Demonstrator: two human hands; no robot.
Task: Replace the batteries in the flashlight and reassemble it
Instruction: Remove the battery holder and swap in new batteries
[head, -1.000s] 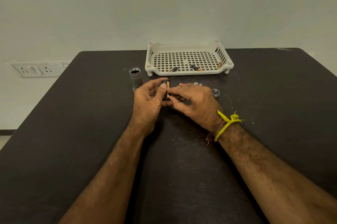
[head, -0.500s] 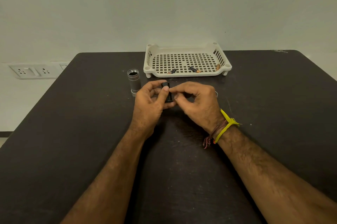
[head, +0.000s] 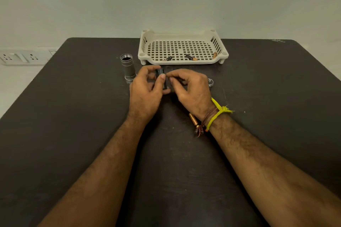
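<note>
My left hand (head: 145,92) holds a small black battery holder (head: 162,81) upright above the table, thumb on its front. The fingertips of my right hand (head: 191,88) pinch against the holder's right side; what lies under them is hidden. The silver flashlight body (head: 127,67) stands upright with its open end up, just left of my left hand. A small silver end cap (head: 210,82) lies beyond my right hand. One copper-coloured battery (head: 193,120) lies on the table beside my right wrist.
A white perforated tray (head: 145,49) sits at the back of the dark table (head: 73,116), holding three batteries (head: 191,58) near its front rim. A wall socket strip (head: 18,58) is off the table's left edge.
The holder turned in my hands, so the orange-labelled battery seen a second ago no longer shows. My right fingers stayed at its side. A copper battery now shows by my right wrist.
</note>
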